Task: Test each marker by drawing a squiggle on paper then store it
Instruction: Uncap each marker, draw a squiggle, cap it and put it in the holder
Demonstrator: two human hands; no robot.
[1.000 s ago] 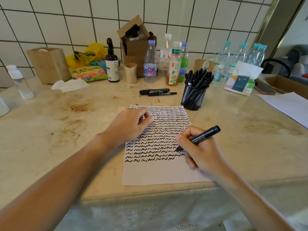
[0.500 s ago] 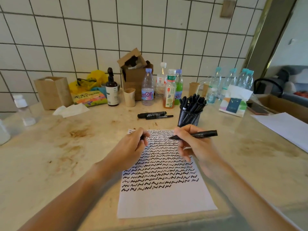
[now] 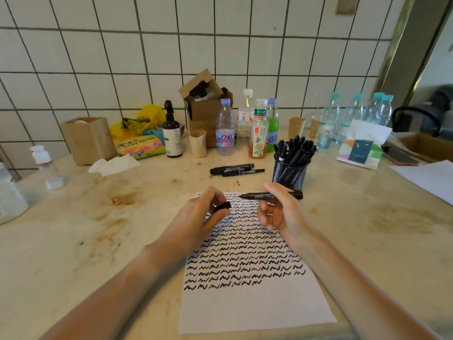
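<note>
- Right hand [image 3: 277,212] pinches an uncapped black marker [image 3: 270,195] level above the squiggled paper [image 3: 250,303].
- Left hand [image 3: 203,217] grips its cap [image 3: 222,206], tip and cap apart.

An uncapped black marker [image 3: 270,195] lies level in the air above the far end of the paper [image 3: 250,278], tip pointing left, with its black cap [image 3: 222,206] just left of the tip and apart from it. The white paper lies flat near the table's near edge, its far two-thirds covered in rows of black squiggles and its near strip blank. Beyond its far right corner stands a black mesh cup [image 3: 290,174] packed with upright black markers, and two capped black markers [image 3: 236,169] lie side by side left of the cup.
</note>
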